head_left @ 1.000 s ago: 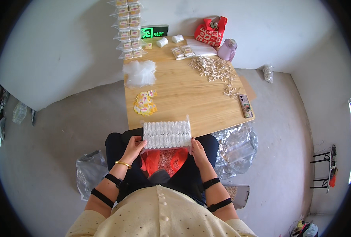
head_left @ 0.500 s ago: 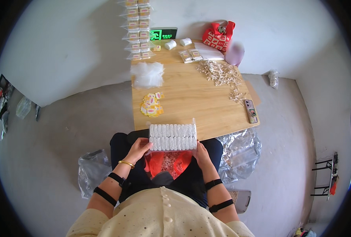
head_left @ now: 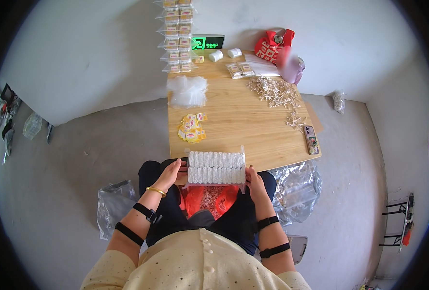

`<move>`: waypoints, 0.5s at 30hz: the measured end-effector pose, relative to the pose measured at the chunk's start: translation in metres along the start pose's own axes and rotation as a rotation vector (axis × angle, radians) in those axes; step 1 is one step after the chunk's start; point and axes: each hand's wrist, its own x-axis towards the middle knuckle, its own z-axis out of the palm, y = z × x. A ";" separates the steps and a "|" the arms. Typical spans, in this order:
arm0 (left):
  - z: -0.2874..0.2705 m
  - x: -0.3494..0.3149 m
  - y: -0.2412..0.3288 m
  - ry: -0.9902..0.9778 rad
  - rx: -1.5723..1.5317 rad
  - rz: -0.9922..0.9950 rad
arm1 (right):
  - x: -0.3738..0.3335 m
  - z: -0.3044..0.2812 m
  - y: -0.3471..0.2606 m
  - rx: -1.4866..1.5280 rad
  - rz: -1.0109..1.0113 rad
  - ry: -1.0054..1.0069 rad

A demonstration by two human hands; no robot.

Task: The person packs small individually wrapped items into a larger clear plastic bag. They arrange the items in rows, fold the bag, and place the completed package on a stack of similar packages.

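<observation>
Between my hands, over my lap at the table's near edge, is a clear bag of cotton swab packs (head_left: 216, 167). Two rows of white, rounded bundles show through its plastic. My left hand (head_left: 172, 174) grips its left end, thumb raised and fingers against the side. At the opposite end my right hand (head_left: 254, 183) holds the plastic edge, its fingertips partly hidden. Below the bag, an open red bag (head_left: 209, 200) with loose swabs lies between my legs. Yellow-and-white cards (head_left: 192, 129) are heaped on the table just beyond.
The wooden table (head_left: 234, 116) carries clear plastic bags (head_left: 188, 91), loose cotton swabs (head_left: 275, 91), a phone (head_left: 311, 140) and small packs (head_left: 240, 70). A tall stack of filled bags (head_left: 178, 43) stands back left, a red patterned bag (head_left: 267, 48) back right. Clear plastic sacks (head_left: 296, 188) flank my legs.
The view has shifted slightly, so the table appears further right. My left fingers have opened out a little along the bag's end, and my right hand has shifted its hold slightly.
</observation>
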 end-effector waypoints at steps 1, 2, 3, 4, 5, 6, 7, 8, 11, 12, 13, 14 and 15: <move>0.002 -0.001 0.010 -0.019 0.003 -0.042 | 0.002 0.002 -0.003 -0.018 0.014 -0.001; 0.003 -0.004 0.020 -0.028 0.000 -0.029 | 0.002 0.008 -0.010 -0.037 0.028 -0.007; 0.005 -0.007 0.030 -0.040 -0.002 -0.017 | 0.003 0.014 -0.018 -0.057 0.041 -0.010; 0.007 -0.009 0.038 -0.051 -0.005 -0.005 | 0.003 0.019 -0.026 -0.033 -0.009 0.004; 0.007 -0.011 0.046 -0.048 0.059 0.063 | 0.002 0.024 -0.034 -0.008 -0.060 0.016; 0.008 -0.013 0.052 -0.044 0.123 0.131 | 0.003 0.027 -0.041 0.018 -0.110 0.029; 0.008 -0.015 0.058 -0.040 0.186 0.200 | 0.007 0.026 -0.044 0.043 -0.176 -0.007; 0.009 -0.017 0.066 -0.036 0.145 0.260 | 0.012 0.023 -0.047 0.069 -0.243 -0.039; 0.009 -0.020 0.082 -0.015 0.043 0.391 | 0.017 0.019 -0.050 0.166 -0.365 -0.098; 0.006 -0.018 0.076 -0.004 0.021 0.367 | 0.018 0.020 -0.052 0.199 -0.394 -0.116; 0.002 -0.014 0.062 0.005 -0.001 0.342 | 0.018 0.021 -0.052 0.194 -0.390 -0.128; 0.001 -0.012 0.053 0.007 -0.023 0.319 | 0.018 0.017 -0.048 0.188 -0.388 -0.134; 0.004 -0.017 0.047 0.040 -0.013 0.225 | 0.016 0.014 -0.043 0.181 -0.382 -0.138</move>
